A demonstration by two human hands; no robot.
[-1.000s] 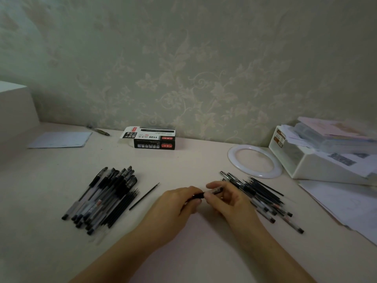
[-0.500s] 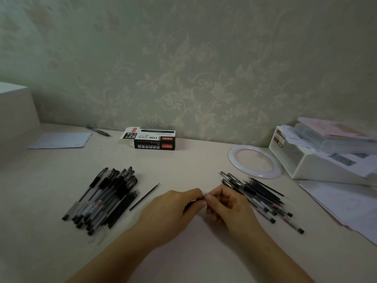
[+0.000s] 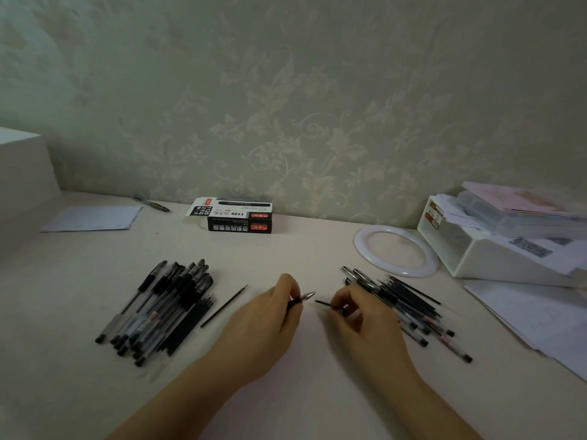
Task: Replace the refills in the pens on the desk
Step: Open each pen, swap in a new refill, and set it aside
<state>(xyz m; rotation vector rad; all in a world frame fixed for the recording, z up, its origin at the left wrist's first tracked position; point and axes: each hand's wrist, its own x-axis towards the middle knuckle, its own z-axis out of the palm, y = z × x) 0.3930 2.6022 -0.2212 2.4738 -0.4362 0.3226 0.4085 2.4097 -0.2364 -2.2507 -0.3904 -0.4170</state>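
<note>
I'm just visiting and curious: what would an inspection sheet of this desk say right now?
Surface: pale desk, dim light.
Job's things: left pen pile; right pen pile; loose refill; pen box.
Clutter: paper sheet, white ring, storage bin, lone pen.
Hands: left hand grips a pen tip section; right hand pinches a thin refill.
Cables: nothing seen.
Surroundings: patterned wallpaper.

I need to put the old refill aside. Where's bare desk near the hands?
Bare desk lies between the pen box and the hands, and between the loose refill and the left hand. Crowded: left pen pile, right pen pile, papers.
</note>
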